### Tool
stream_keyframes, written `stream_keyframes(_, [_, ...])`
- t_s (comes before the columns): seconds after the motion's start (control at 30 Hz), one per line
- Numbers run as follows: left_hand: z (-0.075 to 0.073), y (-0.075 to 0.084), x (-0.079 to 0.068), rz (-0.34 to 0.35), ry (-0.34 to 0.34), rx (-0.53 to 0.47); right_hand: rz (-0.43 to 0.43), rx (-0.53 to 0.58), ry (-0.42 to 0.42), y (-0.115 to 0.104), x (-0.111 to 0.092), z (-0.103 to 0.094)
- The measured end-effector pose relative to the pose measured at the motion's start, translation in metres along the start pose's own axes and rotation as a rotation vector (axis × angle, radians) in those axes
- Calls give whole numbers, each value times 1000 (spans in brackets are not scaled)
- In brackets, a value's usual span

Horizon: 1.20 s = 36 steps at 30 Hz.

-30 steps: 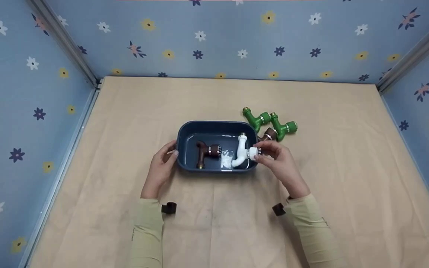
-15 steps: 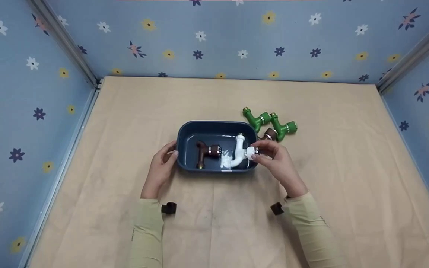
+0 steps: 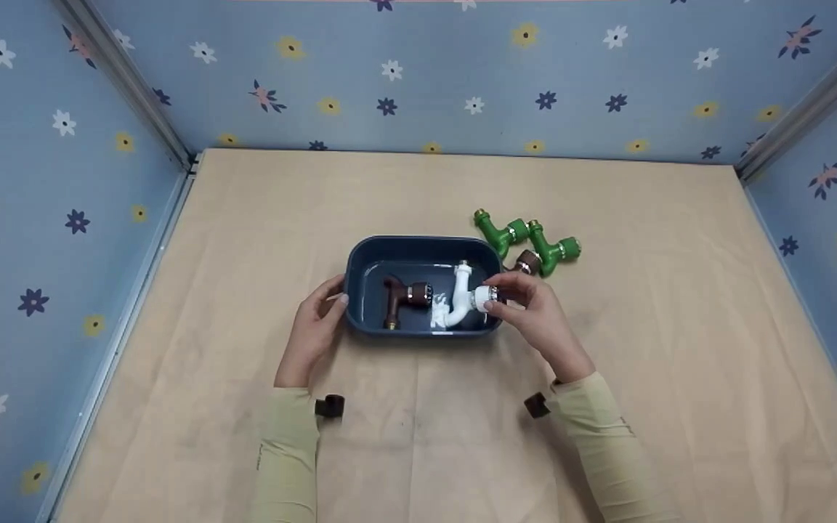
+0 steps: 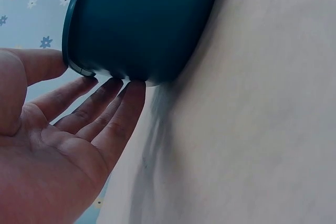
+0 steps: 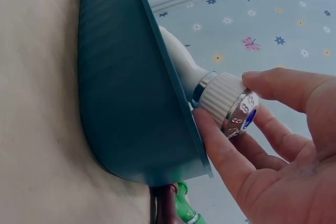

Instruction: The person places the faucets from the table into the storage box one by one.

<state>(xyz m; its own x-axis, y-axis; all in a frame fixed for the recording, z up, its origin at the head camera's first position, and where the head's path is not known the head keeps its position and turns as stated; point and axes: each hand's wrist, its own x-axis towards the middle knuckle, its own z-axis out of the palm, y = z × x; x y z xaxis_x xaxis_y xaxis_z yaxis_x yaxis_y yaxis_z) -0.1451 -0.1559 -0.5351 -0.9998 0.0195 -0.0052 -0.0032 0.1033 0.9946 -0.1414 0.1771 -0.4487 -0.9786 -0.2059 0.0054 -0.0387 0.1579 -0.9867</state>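
Observation:
A white tap (image 3: 461, 294) with a ribbed knob and silver collar is tilted inside a dark blue plastic basin (image 3: 418, 242). My right hand (image 3: 543, 319) pinches its knob between thumb and fingers just above the basin's right rim, as the right wrist view shows up close. At the opposite end my left hand (image 3: 314, 323) touches the basin's outer wall with nearly straight fingers, its thumb against the rim (image 4: 67, 30). A brown tap (image 3: 394, 299) lies in the basin's left half, its knob pointing right.
Two green taps (image 3: 495, 232) lie on the beige cloth (image 3: 280, 211) behind the basin's right corner. Beside them is another brown tap (image 3: 526, 263), partly hidden by the basin. Blue flowered panels (image 3: 447, 73) enclose the back and sides.
My right hand has moved slightly left with the white tap, bringing it further inside the basin. The left hand and the basin have stayed in place.

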Motion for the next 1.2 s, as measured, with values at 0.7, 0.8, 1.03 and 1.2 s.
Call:
stream_keyframes(0.7, [0,1,2,5,3,1,23,-70,-12,-2,6,6])
stream_keyframes(0.8, [0,1,2,0,-2,-5,16,-52,-22,-2,6,8])
stream_keyframes(1.03, [1,27,-7,-50,-39,-26,38,-49,-28,-3,6,12])
stream_keyframes(1.2, [1,33,-9,-58,-32,-21,32,-84,-32,-5,5,14])
